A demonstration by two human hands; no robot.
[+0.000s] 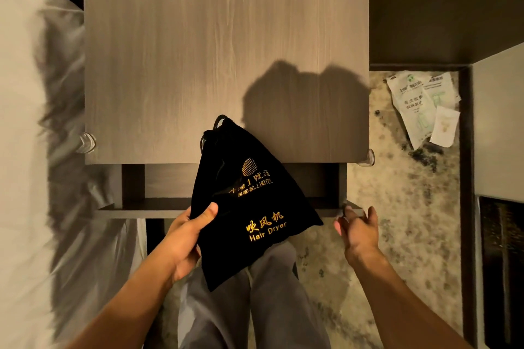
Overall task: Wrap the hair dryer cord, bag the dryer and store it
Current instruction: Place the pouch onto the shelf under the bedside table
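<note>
A black drawstring bag (249, 195) with gold "Hair Dryer" lettering hangs in front of me, its neck drawn closed at the top. My left hand (187, 238) grips its left edge, thumb on the front. The dryer itself is hidden, so I cannot tell whether it is inside. The bag is over a pulled-out drawer (158, 184) of the wooden nightstand (215, 59). My right hand (358, 231) is at the drawer's front right corner, fingers spread and touching the front edge, holding nothing.
A bed with white sheets (31, 150) runs along the left. Paper packets (422, 105) lie on the mottled floor to the right of the nightstand. A dark frame and a white panel (499, 127) stand at the far right. My grey trouser legs are below the bag.
</note>
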